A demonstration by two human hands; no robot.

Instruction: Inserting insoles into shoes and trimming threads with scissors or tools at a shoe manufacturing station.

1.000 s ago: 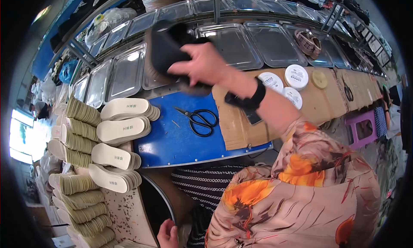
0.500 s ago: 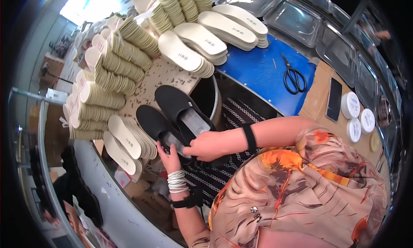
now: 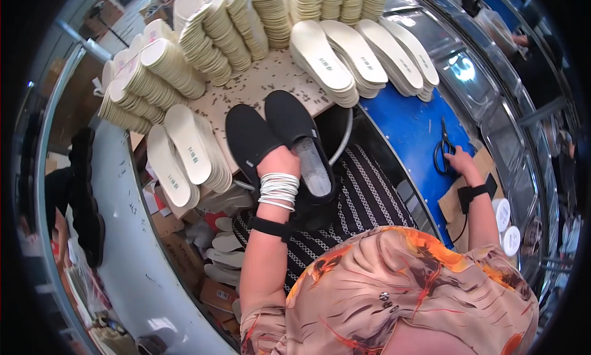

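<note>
A pair of black slip-on shoes sits at the near edge of the worktable, soles down, toes pointing away. My left hand (image 3: 280,162) reaches into the opening of the left shoe (image 3: 249,130); its fingers are hidden inside. Beside it, the right shoe (image 3: 290,116) shows a grey insole (image 3: 312,164) with faint print. Over on the blue board (image 3: 406,133), my right hand (image 3: 463,162) has its fingers closed at the handle loops of black scissors (image 3: 439,152), whose blades point away from me.
Stacks of cream insoles stand at the back (image 3: 215,38), back right (image 3: 323,66) and left (image 3: 191,149). Brown bits litter the tabletop (image 3: 246,87). White round tubs (image 3: 510,240) and cardboard (image 3: 452,198) lie right. A striped black cloth (image 3: 345,195) covers my lap.
My right hand has left the shoes and reached right to the scissors. My left hand has gone into the left shoe. The view has turned, and the shoes stand more upright in it.
</note>
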